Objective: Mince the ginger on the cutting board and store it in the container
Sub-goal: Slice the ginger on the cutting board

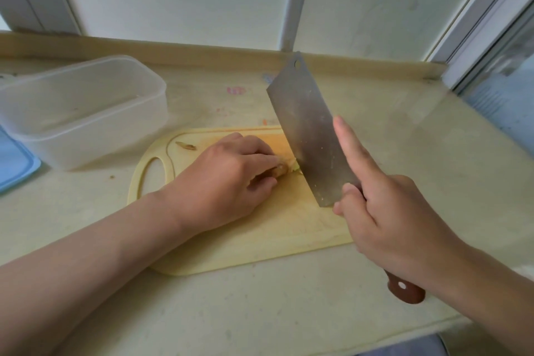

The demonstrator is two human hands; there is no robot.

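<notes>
Slicing looks barely begun: the left hand (231,179) curls its fingers over a knob of ginger (284,168) near the middle of the yellow cutting board (260,240), pinning it down; the right hand (387,220) wraps the handle of a cleaver (306,130), forefinger straight along the blade, whose edge meets the ginger's cut end; no minced pile shows; the clear plastic container (95,136) beside the board looks empty, so mincing and storing both remain.

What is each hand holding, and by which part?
The right hand grips the steel cleaver by its brown handle, forefinger along the blade; the left hand pinches the pale ginger piece near its cut end.
</notes>
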